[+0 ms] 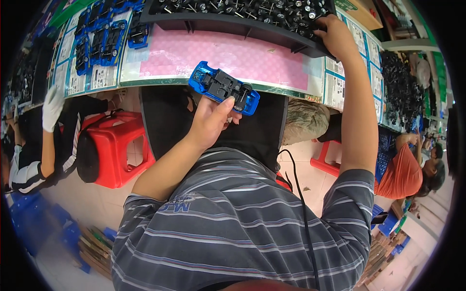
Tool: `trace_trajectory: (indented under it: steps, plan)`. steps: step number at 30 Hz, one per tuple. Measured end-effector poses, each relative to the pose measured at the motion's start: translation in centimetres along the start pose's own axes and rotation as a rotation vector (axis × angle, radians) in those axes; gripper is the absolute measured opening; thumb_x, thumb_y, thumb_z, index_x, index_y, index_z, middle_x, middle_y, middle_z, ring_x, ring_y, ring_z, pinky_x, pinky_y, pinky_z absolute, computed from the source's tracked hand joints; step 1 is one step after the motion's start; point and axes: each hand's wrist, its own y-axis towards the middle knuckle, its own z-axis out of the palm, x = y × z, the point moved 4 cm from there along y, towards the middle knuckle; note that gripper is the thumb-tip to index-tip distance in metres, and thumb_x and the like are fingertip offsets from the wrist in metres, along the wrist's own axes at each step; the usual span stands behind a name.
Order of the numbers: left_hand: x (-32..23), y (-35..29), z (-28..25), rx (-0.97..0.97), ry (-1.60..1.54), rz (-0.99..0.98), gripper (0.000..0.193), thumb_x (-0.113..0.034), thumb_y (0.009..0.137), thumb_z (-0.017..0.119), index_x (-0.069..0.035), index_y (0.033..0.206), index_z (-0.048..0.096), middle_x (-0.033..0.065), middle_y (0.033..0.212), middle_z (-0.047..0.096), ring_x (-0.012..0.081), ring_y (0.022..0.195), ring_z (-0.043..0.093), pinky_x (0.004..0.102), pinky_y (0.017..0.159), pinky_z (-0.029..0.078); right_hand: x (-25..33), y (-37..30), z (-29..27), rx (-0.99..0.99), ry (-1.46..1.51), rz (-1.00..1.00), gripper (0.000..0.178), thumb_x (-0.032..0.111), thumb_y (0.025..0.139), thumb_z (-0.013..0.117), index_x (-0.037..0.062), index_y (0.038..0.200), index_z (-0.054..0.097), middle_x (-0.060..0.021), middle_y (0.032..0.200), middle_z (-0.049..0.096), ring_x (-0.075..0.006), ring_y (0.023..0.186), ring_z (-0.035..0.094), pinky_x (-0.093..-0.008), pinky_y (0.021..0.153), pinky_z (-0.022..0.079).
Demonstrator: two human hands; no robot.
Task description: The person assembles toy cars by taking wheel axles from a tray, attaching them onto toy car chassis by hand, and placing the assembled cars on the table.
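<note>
My left hand (212,120) grips a blue toy car (223,88) just in front of the table edge. Its black underside faces up, and a wheel pair is in place at the right end; the left end shows no wheels. My right hand (337,36) reaches over the right end of a black tray (233,25) heaped with small wheels on metal axles (262,8). Its thumb and forefinger look apart at the edge of the heap, with the tips partly lost among the dark parts.
Several blue car bodies (108,41) lie underside up on the table at the left. Pink sheeting (218,51) covers the middle of the table. A red stool (116,150) stands at the left. A co-worker's gloved hand (52,109) shows at far left; another person (403,169) is at right.
</note>
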Motion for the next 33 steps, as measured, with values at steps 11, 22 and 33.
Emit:
trace_trajectory:
  steps: [11,22,33]
  plan:
    - [-0.5,-1.1,-0.5,0.050,-0.019,-0.011,0.033,-0.028,0.098,0.063,-0.007,0.119,0.050,0.0055,0.095,0.066,0.0105,0.078,0.063,0.0224,0.063,0.049,-0.6,-1.0,-1.5,-0.117,-0.042,-0.053,0.013,0.010,0.082,0.073,0.0032,0.092,0.068,-0.0206,0.092,0.069,-0.0430,0.087,0.065,-0.0474,0.075,0.052]
    - [-0.4,-1.0,0.8,0.050,0.139,-0.064,0.047,-0.016,0.097,0.065,-0.006,0.136,0.038,0.0048,0.109,0.058,0.0107,0.087,0.060,0.0258,0.070,0.052,20.7,-10.8,-2.0,-0.109,0.957,-0.040,0.016,0.005,0.081,0.075,-0.0022,0.090,0.064,-0.0132,0.082,0.065,-0.0250,0.072,0.066,-0.0328,0.067,0.054]
    - [-0.2,-2.7,-0.9,0.047,0.072,-0.007,0.045,-0.016,0.097,0.065,-0.006,0.134,0.041,0.0050,0.112,0.058,0.0105,0.091,0.059,0.0255,0.071,0.051,21.0,-15.0,-1.4,0.151,0.881,-0.117,0.056,0.024,0.071,0.087,-0.0007,0.115,0.063,-0.0131,0.108,0.065,-0.0260,0.098,0.064,-0.0352,0.084,0.051]
